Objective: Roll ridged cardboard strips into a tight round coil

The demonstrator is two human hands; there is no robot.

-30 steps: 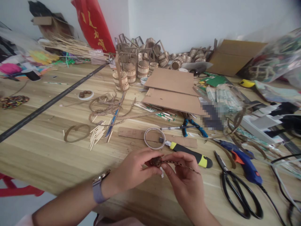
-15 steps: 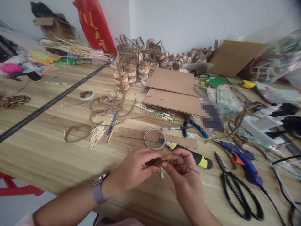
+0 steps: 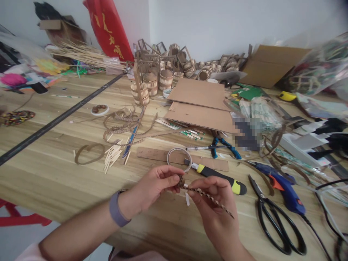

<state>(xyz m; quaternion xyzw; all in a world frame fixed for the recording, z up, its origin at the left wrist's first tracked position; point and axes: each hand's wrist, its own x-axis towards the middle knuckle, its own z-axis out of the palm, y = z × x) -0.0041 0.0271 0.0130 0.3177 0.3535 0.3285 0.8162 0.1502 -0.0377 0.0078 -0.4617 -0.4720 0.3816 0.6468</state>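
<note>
Just now, the little brown coil (image 3: 180, 180) rolled over.
Left to right: my left hand (image 3: 146, 188) had turned, pinching it above the near table (image 3: 152, 233); my right hand (image 3: 219, 214) gripped the strip (image 3: 213, 199), its tail swung nearer, some length apparently still uncoiled.

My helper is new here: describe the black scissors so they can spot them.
On the pale wooden table, look right of the person's right hand. Black metal scissors lie there, left of a blue plastic glue gun. Only they have two large loop handles.
</note>
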